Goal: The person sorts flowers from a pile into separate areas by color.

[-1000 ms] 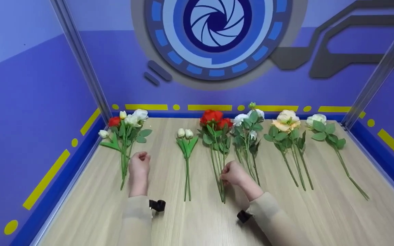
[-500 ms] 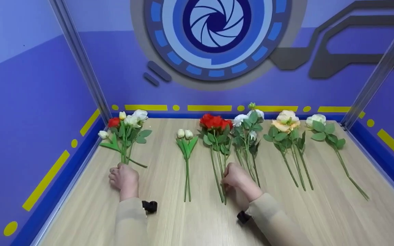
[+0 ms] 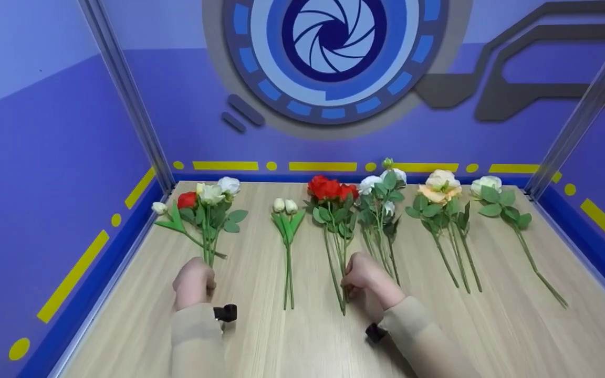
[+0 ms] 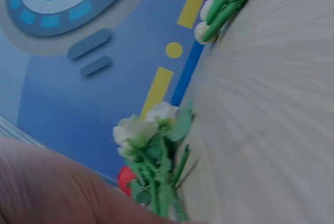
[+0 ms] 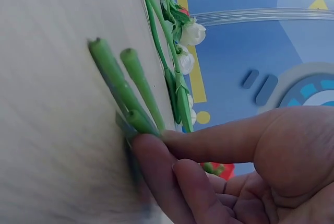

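On the left, my left hand grips the lower stems of a mixed bunch of flowers, with white blooms, a red one and green leaves. The hand hides the stem ends; in the left wrist view its thumb crosses in front of them. Beside that bunch lies a white tulip, its stem passing behind the others. In the middle, my right hand pinches the stems of the red flowers low down. The right wrist view shows several cut green stem ends poking past the thumb and fingers.
Two white tulips lie between the hands. To the right are a white bunch, peach flowers and a single white flower. Printed panels border the wooden table.
My left hand has moved down onto the mixed bunch's stems; the bunch has shifted right and nearer, leaving a white tulip at its left. The red blooms now sit level, my right hand slightly lower.
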A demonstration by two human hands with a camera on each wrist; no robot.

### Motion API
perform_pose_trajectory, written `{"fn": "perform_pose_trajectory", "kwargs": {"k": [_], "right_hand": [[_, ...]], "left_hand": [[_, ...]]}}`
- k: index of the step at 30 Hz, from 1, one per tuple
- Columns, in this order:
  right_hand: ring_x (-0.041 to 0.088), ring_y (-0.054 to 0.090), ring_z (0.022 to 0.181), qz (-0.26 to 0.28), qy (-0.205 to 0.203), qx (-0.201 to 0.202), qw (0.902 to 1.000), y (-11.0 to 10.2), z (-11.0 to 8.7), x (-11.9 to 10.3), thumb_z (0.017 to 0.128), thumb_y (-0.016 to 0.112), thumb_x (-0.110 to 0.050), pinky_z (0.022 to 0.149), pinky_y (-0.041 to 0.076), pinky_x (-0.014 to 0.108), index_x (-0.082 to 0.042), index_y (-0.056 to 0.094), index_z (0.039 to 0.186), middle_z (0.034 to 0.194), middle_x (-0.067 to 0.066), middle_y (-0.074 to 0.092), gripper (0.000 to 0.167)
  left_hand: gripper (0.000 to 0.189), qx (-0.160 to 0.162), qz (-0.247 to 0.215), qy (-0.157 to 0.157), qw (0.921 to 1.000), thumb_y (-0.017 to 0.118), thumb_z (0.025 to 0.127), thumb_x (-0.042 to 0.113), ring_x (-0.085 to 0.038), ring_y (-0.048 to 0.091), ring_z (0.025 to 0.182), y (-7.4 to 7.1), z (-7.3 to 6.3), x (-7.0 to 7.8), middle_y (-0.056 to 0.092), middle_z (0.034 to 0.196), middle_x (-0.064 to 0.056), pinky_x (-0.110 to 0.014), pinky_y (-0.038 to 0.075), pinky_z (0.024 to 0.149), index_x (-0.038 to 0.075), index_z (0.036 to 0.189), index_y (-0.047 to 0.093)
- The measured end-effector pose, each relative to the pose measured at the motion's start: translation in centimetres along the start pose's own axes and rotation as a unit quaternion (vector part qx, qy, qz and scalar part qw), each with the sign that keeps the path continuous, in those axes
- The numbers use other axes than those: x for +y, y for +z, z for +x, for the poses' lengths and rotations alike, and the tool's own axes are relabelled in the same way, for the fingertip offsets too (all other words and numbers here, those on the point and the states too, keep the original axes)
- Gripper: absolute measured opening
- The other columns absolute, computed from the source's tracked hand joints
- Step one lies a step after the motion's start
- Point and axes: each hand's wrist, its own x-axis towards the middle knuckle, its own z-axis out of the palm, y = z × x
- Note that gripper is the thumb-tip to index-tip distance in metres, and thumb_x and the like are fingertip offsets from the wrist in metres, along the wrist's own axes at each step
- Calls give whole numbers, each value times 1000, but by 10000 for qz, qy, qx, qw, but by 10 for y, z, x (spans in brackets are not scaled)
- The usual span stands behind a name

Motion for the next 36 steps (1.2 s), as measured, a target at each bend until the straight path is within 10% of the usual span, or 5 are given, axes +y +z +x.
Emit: {"fn": "perform_pose_trajectory", "kwargs": {"k": [16, 21, 25, 28, 36], "right_hand": [[16, 69, 48, -116, -87, -12, 9999, 0, -3, 0, 82, 82, -5, 48, 50, 23, -6, 64, 60, 59, 13, 72, 29], [10, 63, 45, -309, -109, -50, 9995, -1, -3, -1, 82, 83, -8, 46, 42, 20, -8, 64, 58, 57, 8, 71, 31], [10, 61, 46, -360, -103, -29, 9993, -1, -3, -1, 83, 83, -8, 46, 40, 21, -8, 63, 58, 57, 8, 70, 32], [12, 63, 48, -295, -10, -12, 9996, -1, -3, -1, 85, 82, -10, 47, 42, 22, -7, 62, 63, 60, 9, 71, 30], [13, 62, 51, -396, 114, 109, 9991, -2, -3, -2, 91, 77, -20, 51, 44, 23, -5, 63, 75, 62, 8, 71, 25]], "left_hand": [[37, 341, -1262, 386, 9907, 58, 104, 33, -19, 52, 60, -13, -3, 2, 54, 64, -2, -33, 44, 58, 8, 77, 56], [31, 449, -2226, 510, 9725, 55, 105, 18, -12, 55, 56, -10, 4, -2, 61, 60, 1, -26, 45, 56, -3, 87, 68], [40, 324, -3475, 475, 9359, 52, 102, 0, -9, 67, 60, -8, 6, -5, 75, 78, -11, -24, 55, 58, -19, 137, 51], [51, 226, -4066, 430, 9123, 50, 100, -7, -12, 72, 63, -7, 6, -6, 76, 92, -25, -26, 61, 61, -21, 147, 35], [45, 423, -4236, 458, 9037, 50, 103, -2, -17, 76, 73, -8, 1, -3, 73, 107, -31, -31, 64, 72, -20, 144, 39]]}}
